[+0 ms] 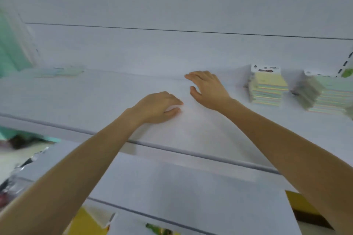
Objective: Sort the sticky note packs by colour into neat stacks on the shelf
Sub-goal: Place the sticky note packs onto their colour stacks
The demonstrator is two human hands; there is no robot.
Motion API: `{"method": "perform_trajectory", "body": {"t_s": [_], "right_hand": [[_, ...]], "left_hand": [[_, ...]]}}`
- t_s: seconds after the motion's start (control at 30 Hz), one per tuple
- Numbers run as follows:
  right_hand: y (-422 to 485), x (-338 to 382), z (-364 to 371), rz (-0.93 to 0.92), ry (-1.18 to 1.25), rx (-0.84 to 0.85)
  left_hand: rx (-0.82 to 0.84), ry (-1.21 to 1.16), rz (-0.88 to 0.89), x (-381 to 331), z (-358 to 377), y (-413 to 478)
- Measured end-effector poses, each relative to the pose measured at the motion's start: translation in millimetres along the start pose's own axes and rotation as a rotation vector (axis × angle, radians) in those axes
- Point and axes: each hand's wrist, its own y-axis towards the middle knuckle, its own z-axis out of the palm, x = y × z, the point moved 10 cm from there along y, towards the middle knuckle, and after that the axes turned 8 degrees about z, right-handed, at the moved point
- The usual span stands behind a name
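Both my hands are over the white shelf (95, 97), near its middle. My left hand (158, 108) rests on the shelf surface with its fingers loosely bent, and I see nothing in it. My right hand (208, 89) lies further back with straight, spread fingers and holds nothing. To the right stands a stack of sticky note packs with a yellow top (267, 89). Beside that one is a stack with a pale green top (324, 95), blurred. Some flat pale green packs (59, 71) lie at the shelf's back left.
The shelf's grey front edge (191, 153) runs under my forearms, with a lower shelf (172, 187) below it. Green goods (11, 47) stand at the far left. Yellow items (86, 223) and a yellow box (303, 208) sit below. The whole picture is motion-blurred.
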Motion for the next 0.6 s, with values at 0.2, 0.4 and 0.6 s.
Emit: {"method": "perform_trajectory", "body": {"t_s": [0.2,0.4,0.6], "right_hand": [[52,136,67,-0.055,0.080,0.069],[102,258,120,-0.134,0.170,0.143],[174,339,161,-0.196,0.198,0.156]], "left_hand": [[-0.011,0.139,-0.194,126,-21,-109],[-0.051,0.210,-0.435,240,-42,-195],[-0.069,0.201,-0.649,350,-46,-243]]}}
